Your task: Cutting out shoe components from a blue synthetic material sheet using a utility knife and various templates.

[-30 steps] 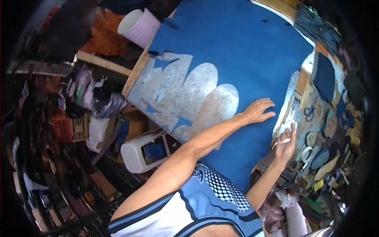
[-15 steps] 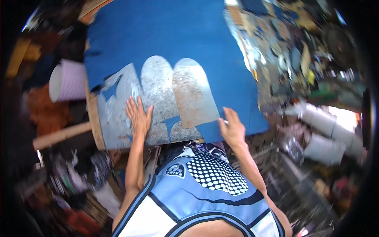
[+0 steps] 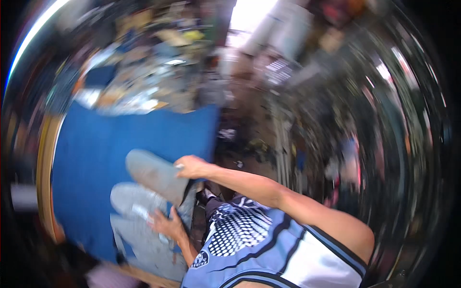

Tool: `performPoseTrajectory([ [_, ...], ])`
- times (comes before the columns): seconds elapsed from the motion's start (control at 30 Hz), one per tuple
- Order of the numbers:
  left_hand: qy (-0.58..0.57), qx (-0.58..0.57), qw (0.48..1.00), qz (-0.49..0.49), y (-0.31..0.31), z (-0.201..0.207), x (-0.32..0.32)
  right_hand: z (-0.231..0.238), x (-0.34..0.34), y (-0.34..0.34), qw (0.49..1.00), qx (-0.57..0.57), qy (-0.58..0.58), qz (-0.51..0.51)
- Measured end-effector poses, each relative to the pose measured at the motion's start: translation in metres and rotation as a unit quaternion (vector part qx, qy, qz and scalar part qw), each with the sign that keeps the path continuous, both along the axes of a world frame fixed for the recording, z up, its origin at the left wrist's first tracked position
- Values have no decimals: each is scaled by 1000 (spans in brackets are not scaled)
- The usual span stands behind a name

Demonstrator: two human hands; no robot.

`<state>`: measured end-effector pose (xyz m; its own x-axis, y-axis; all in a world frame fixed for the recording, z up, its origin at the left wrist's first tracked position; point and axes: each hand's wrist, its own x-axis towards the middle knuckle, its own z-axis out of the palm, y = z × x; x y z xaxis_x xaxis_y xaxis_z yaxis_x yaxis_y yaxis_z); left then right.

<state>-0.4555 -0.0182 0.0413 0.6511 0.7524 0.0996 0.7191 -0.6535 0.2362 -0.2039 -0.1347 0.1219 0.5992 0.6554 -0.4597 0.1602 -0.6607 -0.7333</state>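
A blue sheet of material [image 3: 91, 158] covers the work table, and part of its near side is bare grey. On it lies a grey, round-ended flat template [image 3: 152, 173]. Beside this is a grey round-ended shape [image 3: 128, 198], apparently cut out of the sheet. My left hand [image 3: 166, 225] rests with spread fingers on the grey surface. Over the template's right edge, my right hand [image 3: 192, 167] is closed, with a small white thing showing at its fingertips. Blur hides what that thing is, and whether the fingers also grip the template.
A wooden edge [image 3: 45, 168] borders the table at the left. Scraps and loose pieces [image 3: 129, 86] lie beyond the sheet. Pale rolls [image 3: 273, 31] stand at the back. Much of the right side is smeared by motion.
My view has swung to the right, so the table now sits at the left. My right hand has come to the template's edge; my left hand stays spread on the grey surface.
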Motion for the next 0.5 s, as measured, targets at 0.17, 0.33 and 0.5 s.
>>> performPoseTrajectory([
  [0.17, 93, 53, 993, 57, 15, -4, -16, 32, -8, -96, 958, 241, 5, -153],
  [0.33, 112, 93, 989, -14, 38, -15, 22, 42, -48, -273, 848, 338, -99, -395],
  [0.5, 132, 264, 952, -79, 12, -25, 42, -56, -147, -426, 527, 373, 103, -757],
])
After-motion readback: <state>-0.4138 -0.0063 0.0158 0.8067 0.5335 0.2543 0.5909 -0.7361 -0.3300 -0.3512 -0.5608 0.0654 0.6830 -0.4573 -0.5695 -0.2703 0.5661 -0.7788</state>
